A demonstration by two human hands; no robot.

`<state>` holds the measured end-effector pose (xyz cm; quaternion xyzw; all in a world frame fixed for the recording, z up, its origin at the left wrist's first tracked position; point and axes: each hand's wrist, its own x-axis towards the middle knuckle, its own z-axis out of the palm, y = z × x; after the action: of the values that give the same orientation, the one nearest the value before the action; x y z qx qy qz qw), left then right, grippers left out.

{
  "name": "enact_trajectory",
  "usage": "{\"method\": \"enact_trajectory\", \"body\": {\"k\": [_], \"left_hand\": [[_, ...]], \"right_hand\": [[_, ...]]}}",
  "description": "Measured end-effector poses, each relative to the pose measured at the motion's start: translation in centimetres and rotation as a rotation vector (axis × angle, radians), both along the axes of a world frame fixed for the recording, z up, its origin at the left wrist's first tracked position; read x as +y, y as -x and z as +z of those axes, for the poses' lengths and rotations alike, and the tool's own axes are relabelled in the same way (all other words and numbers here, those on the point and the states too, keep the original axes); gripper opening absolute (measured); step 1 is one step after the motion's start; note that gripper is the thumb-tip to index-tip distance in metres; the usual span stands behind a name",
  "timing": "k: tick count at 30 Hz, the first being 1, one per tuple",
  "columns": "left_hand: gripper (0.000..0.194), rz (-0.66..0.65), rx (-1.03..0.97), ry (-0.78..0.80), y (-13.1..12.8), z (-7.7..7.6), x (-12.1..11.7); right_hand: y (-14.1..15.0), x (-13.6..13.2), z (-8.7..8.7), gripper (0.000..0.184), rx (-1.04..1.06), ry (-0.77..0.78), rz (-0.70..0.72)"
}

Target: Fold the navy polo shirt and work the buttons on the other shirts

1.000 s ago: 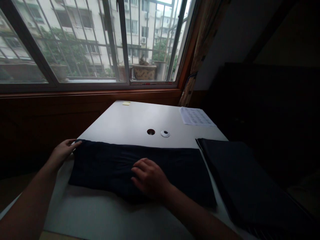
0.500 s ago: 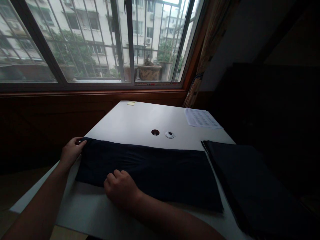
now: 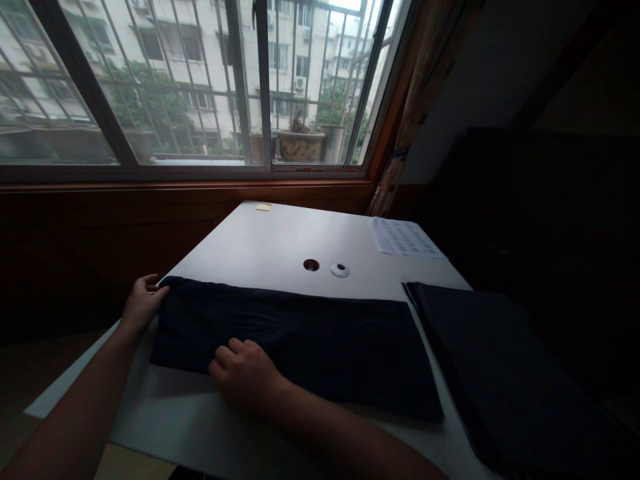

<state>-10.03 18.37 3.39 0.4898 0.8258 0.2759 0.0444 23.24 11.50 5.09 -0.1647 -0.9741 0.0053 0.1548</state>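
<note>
Touching dark cloth (image 3: 340, 347), lower centre of frame on white surface (image 3: 280, 243): left hand (image 3: 143, 305) at its upper-left corner, right hand (image 3: 245, 373) curled at lower edge; can't tell whether either's fingers grip.

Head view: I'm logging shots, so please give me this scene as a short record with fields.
Left hand: at the far left corner of the cloth
Right hand: curled, at cloth's near edge
Cloth: dark, lying flat, slightly creased
Pile: dark, layered, right of cloth
Table: white, with hole, cap beside it
Far end: yellow note left, papers right
</note>
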Motion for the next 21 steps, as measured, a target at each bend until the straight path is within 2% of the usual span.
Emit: {"method": "enact_trajectory", "body": {"k": [3,7,10,13,15,17,21], "left_hand": [[0.058,0.004,0.11,-0.061,-0.4,0.2,-0.4],[0.048,-0.095,0.27,-0.143,-1.4,1.0,-0.2],[0.045,-0.277,0.402,-0.167,-2.7,1.4,0.7],[0.051,-0.499,0.592,-0.108,-4.3,0.8,1.3],[0.057,-0.535,0.643,-0.027,-5.1,-0.3,1.2],[0.064,-0.503,0.629,0.055,-5.5,-1.5,0.9],[0.071,-0.431,0.585,0.152,-5.4,-2.8,0.4]], "right_hand": [[-0.2,-0.2,-0.2,0.01,-0.009,0.006,-0.032],[-1.0,-0.8,-0.2,0.013,-0.009,0.017,-0.047],[-2.0,-0.8,0.1,0.024,0.018,0.069,-0.028],[-3.2,0.3,0.7,0.035,0.093,0.15,-0.021],[-4.3,1.6,0.9,0.039,0.152,0.181,-0.101],[-5.8,3.1,0.7,0.046,0.162,0.187,-0.252],[-9.7,5.5,-1.1,0.063,0.015,0.219,-0.526]]}}
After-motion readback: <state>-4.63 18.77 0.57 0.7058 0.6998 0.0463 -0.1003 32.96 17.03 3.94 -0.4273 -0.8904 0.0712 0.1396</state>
